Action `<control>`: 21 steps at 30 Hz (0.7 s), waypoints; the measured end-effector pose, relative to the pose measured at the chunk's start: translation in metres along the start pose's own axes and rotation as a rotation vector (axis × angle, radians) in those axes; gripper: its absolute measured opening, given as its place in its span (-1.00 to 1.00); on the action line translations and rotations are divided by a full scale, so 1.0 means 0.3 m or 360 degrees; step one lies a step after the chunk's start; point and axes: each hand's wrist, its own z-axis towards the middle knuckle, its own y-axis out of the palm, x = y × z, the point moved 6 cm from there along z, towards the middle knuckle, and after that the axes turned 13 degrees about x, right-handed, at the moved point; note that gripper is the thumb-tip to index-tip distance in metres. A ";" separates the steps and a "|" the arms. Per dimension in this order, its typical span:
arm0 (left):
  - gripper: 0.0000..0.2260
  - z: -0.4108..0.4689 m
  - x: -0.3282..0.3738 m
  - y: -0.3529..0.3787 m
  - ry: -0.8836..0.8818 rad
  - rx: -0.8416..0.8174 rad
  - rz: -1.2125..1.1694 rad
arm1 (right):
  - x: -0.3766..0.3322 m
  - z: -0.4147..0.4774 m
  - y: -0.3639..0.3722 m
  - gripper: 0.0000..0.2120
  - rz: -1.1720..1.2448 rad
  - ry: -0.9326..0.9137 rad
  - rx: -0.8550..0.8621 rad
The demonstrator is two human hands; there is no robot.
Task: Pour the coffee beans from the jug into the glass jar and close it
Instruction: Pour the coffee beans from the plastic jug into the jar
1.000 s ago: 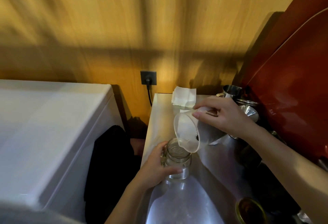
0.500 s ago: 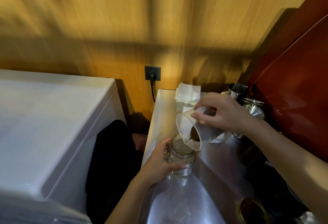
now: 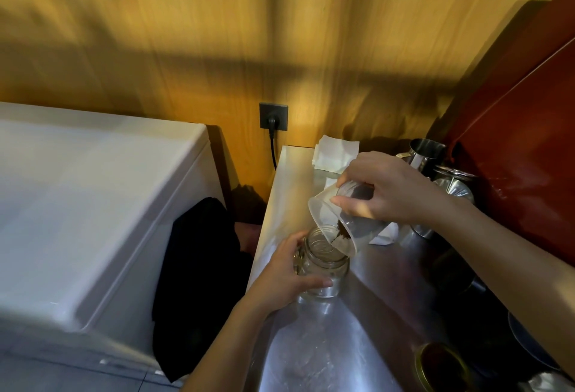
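A clear glass jar [image 3: 323, 264] stands upright on the steel counter [image 3: 311, 348], its mouth uncovered. My left hand [image 3: 287, 279] wraps around its left side. My right hand [image 3: 385, 192] grips a translucent plastic jug [image 3: 339, 220], tipped steeply with its rim over the jar's mouth. Dark coffee beans [image 3: 342, 234] have slid down to the jug's lower lip, just above the jar. A gold-rimmed lid [image 3: 441, 366] lies on the counter at the near right.
Steel pitchers [image 3: 426, 152] and a shiny steel vessel [image 3: 457, 186] stand at the back right beside a red panel [image 3: 529, 143]. White paper [image 3: 336, 155] lies at the counter's back. A white appliance [image 3: 93, 205] is left, dark cloth [image 3: 199, 283] between. A wall socket [image 3: 273, 115] holds a plug.
The jug has tipped further and its rim has come down to the jar's mouth. The beans have slid from inside the jug down to its lip. My left hand has stayed on the jar.
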 end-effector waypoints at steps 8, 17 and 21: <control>-0.26 -0.004 0.018 -0.005 -0.0004 -0.0009 0.0040 | -0.006 0.011 0.013 -0.66 0.0024 -0.0071 -0.0024; -0.26 -0.005 0.022 -0.007 0.0007 -0.0020 0.0040 | -0.008 0.005 0.013 -0.72 -0.0029 -0.0217 0.0028; -0.25 -0.005 0.019 -0.009 0.0017 -0.0017 0.0037 | -0.025 0.004 0.015 -0.70 -0.0024 -0.0348 0.0061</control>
